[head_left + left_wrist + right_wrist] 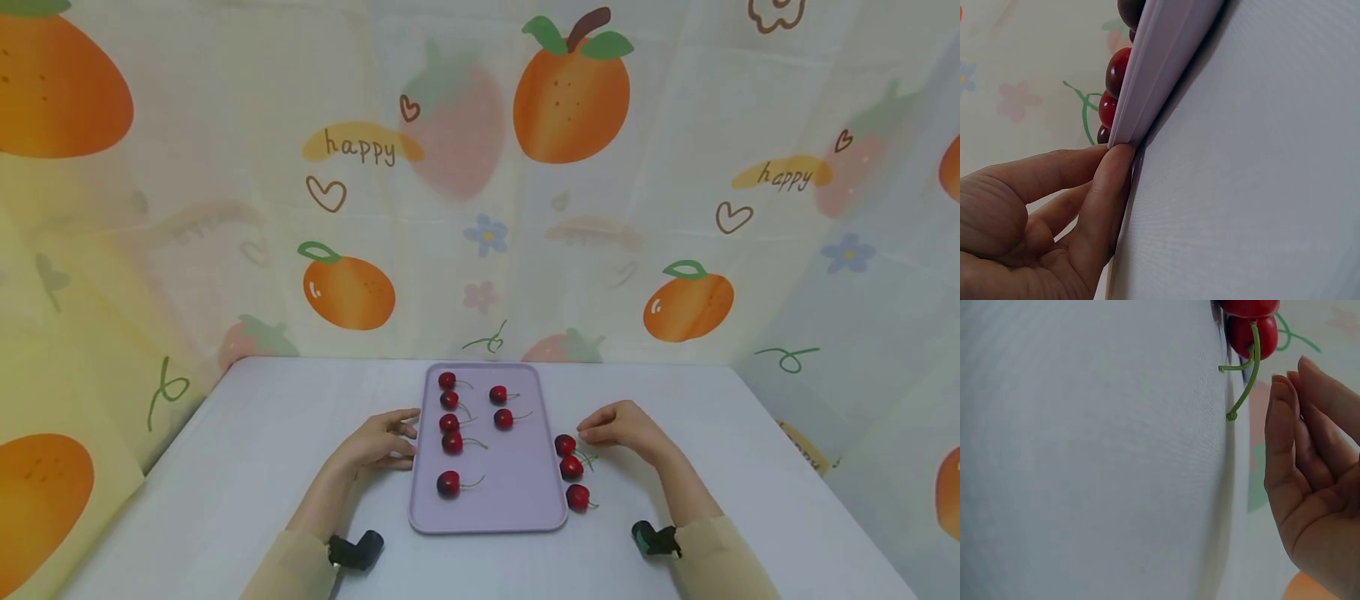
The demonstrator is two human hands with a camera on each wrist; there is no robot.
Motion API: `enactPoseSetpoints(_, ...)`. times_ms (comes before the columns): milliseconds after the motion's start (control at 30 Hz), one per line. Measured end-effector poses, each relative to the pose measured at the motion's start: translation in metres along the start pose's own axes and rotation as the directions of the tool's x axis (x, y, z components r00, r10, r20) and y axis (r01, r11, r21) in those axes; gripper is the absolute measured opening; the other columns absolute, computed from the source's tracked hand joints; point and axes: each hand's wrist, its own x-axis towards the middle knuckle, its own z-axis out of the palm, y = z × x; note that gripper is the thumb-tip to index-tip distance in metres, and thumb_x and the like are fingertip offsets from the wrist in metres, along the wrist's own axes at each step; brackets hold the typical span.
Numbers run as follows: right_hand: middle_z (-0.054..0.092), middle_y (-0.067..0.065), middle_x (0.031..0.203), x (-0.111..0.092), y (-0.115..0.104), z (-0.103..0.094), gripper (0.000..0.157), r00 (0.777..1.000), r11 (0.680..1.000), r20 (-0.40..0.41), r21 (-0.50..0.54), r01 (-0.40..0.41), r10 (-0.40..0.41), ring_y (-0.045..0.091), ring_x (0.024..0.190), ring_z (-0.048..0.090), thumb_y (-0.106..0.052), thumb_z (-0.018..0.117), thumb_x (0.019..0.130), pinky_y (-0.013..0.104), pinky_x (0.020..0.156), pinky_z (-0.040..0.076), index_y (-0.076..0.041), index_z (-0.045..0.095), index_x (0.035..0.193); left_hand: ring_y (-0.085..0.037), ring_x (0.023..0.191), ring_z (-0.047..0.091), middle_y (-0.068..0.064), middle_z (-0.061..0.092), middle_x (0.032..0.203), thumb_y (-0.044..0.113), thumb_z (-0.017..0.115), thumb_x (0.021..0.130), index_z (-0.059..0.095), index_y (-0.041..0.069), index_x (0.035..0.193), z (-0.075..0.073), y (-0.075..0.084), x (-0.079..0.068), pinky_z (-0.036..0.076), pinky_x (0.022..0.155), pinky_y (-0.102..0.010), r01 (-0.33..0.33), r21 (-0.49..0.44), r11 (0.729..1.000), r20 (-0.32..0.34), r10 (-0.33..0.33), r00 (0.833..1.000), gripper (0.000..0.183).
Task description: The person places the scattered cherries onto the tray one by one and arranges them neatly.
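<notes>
A lilac tray (504, 500) lies flat on the white table, bearing several dark-red cherries with stems. Most stand in a column along its left side, such as the cherry (448, 484) nearest me. Two more, including one cherry (503, 419), lie right of them. My left hand (381, 442) pinches the tray's left rim between thumb and finger, as the left wrist view shows. My right hand (624, 427) is just right of three cherries beside the tray: a far one (566, 445), a middle one (572, 467) and a near one (577, 498). Nothing is between its fingers.
White table surface (262, 433) extends on both sides of the tray. Behind it hangs a fruit-print cloth (480, 275), which meets the table's back edge. Black wrist cameras (357, 551) sit on both forearms.
</notes>
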Motion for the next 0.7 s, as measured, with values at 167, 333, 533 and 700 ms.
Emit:
enactPoseSetpoints(167, 0.077, 0.008, 0.101, -0.002, 0.007, -0.003, 0.031, 0.999, 1.000, 0.047, 0.014, 0.017, -0.018, 0.008, 0.084, 0.067, -0.022, 0.074, 0.087, 0.028, 0.081, 0.063, 0.002, 0.074, 0.107, -0.016, 0.080, 0.063, -0.012, 0.056, 0.107, -0.008, 0.066, 0.080, 0.044, 0.007, 0.147, 0.000, 0.001, 0.000, 0.065, 0.072, -0.032, 0.003, 0.002, 1.000, 0.001, -0.003, 1.000, 0.073)
enactPoseSetpoints(333, 0.077, 0.007, 0.100, -0.001, 0.012, -0.005, 0.032, 0.996, 0.999, 0.090, 0.044, 0.022, -0.026, 0.005, 0.083, 0.067, -0.021, 0.075, 0.086, 0.022, 0.079, 0.061, 0.003, 0.074, 0.107, -0.016, 0.080, 0.063, -0.012, 0.056, 0.108, -0.008, 0.066, 0.080, 0.044, 0.007, 0.147, 0.000, 0.001, 0.000, 0.065, 0.072, -0.032, 0.006, 0.009, 1.000, -0.001, -0.006, 1.000, 0.073)
enactPoseSetpoints(533, 0.077, 0.006, 0.097, 0.000, 0.017, -0.006, 0.030, 0.992, 0.998, 0.123, 0.056, 0.034, -0.041, 0.006, 0.080, 0.066, -0.018, 0.075, 0.085, 0.020, 0.075, 0.061, 0.005, 0.074, 0.105, -0.016, 0.079, 0.063, -0.012, 0.056, 0.108, -0.007, 0.067, 0.080, 0.044, 0.007, 0.147, 0.000, 0.000, -0.001, 0.065, 0.072, -0.031, 0.001, 0.011, 1.000, -0.003, -0.001, 1.000, 0.073)
enactPoseSetpoints(700, 0.077, 0.006, 0.095, -0.001, 0.019, -0.005, 0.031, 0.987, 0.994, 0.149, 0.096, 0.041, -0.055, 0.006, 0.078, 0.066, -0.015, 0.075, 0.085, 0.020, 0.072, 0.062, 0.008, 0.073, 0.105, -0.016, 0.079, 0.063, -0.012, 0.056, 0.108, -0.007, 0.067, 0.080, 0.044, 0.007, 0.147, 0.001, 0.000, -0.001, 0.065, 0.072, -0.031, 0.000, 0.012, 1.000, -0.002, 0.000, 1.000, 0.073)
